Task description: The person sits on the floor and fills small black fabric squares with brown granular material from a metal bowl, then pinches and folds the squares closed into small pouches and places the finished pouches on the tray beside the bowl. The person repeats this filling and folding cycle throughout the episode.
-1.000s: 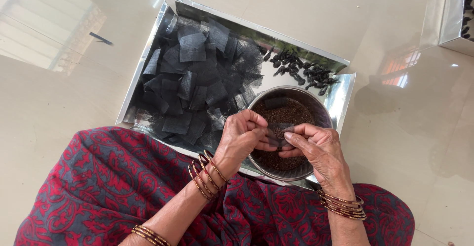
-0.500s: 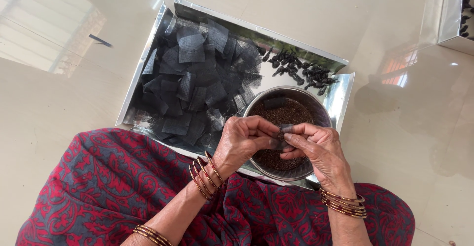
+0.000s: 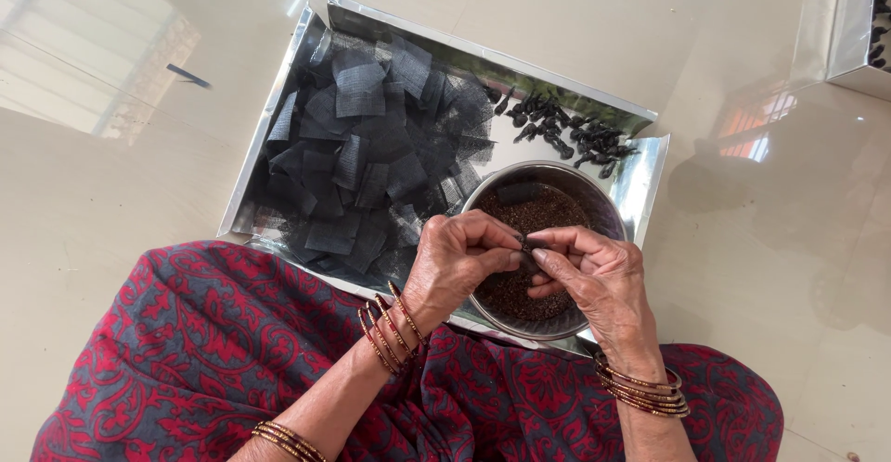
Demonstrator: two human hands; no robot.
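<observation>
Two hands are meeting over the bowl (image 3: 594, 204) of brown grains: the left hand (image 3: 461, 268) and right hand (image 3: 594, 276) are both pinching one small dark bundle (image 3: 525, 244) between their fingertips, beside the net squares (image 3: 371, 160) in the tray (image 3: 640, 179).

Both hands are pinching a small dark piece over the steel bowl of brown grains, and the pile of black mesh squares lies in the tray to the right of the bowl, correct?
Not quite. In the head view the black mesh squares lie left of the steel bowl, not right. The left hand and right hand do pinch a small dark piece over it.
</observation>
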